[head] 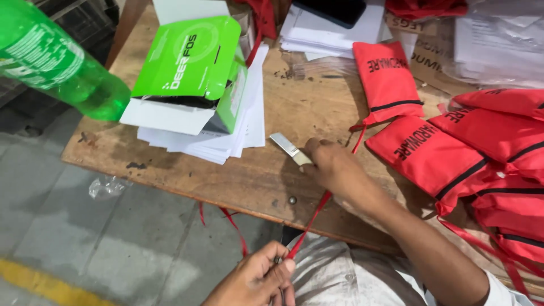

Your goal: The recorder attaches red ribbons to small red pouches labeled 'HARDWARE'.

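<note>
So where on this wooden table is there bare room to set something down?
Bare wood lies between the paper stack and the red pouches, around the blade in the right hand. Another strip runs along the table's near edge, below the stack. The right side and far edge are crowded.

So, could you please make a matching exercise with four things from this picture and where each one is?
Things:
1. knife blade
2. red ribbon
3. green bottle
4. green box

Places:
A. on the stack of white papers
B. stretched between the two hands
C. upper left, past the table edge
D. sticking out of the right hand

Pairs: 1-D, 2-B, 3-C, 4-A. The left hand pinches the ribbon's lower end.
</note>
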